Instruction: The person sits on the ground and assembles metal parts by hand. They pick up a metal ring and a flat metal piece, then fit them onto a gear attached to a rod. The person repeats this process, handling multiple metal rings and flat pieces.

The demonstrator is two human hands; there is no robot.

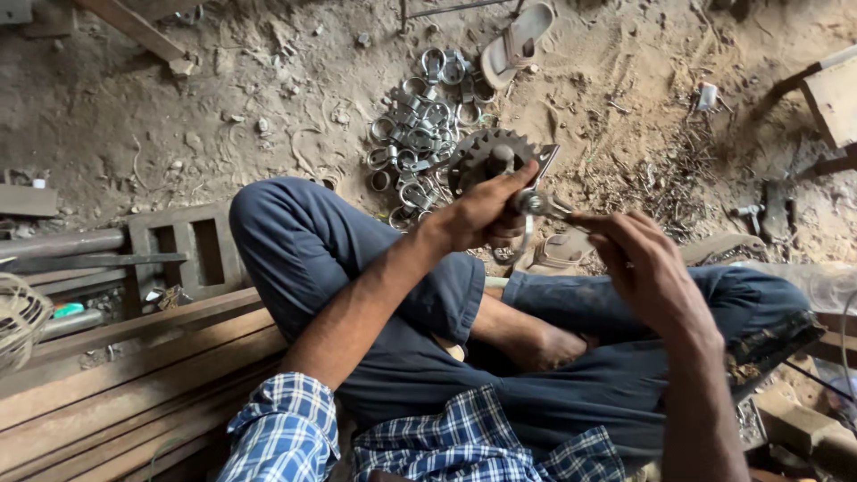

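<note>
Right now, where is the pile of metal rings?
In the head view, the pile of metal rings lies on the dirt floor, upper centre, beyond the left hand.

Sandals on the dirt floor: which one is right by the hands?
The tan sandal just below the left hand and right hand. The other pale sandal lies far off, beyond the pile of shiny metal rings.

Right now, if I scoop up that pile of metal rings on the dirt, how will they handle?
The ring pile looks like loose, separate steel pieces, so it would likely spill and clink apart. Probably heavy for its size. Round shapes may roll on the dirt floor.
</note>
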